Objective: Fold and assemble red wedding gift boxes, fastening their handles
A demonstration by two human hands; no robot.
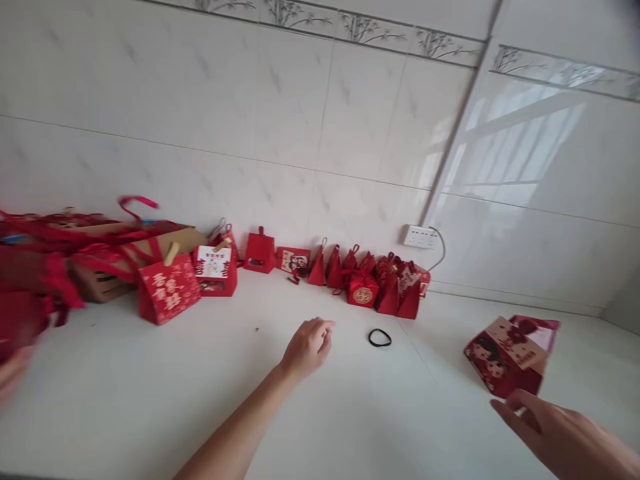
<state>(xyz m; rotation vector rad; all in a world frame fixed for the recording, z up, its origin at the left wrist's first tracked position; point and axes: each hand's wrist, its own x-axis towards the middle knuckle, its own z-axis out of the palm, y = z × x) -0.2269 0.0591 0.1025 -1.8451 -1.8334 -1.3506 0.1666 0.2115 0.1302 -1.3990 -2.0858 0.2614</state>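
Note:
My left hand (pixel 309 347) hovers over the white tabletop with nothing in it, its fingers loosely bent and the index finger stretched out. A black hair tie (pixel 379 338) lies a short way to its right. At the right, my right hand (pixel 545 423) is open, with thumb and fingers apart. Just beyond its fingertips, a red and pink gift box (pixel 505 360) printed with cartoon figures stands tilted; whether the fingers touch it I cannot tell.
Along the tiled wall stand several red gift boxes (pixel 363 290) and a power strip (pixel 421 237). To the left are a red box with a wooden clip (pixel 170 288) and a cardboard carton (pixel 105 273) with red ribbons. Another person's blurred hand (pixel 13 373) holds something red at the left edge.

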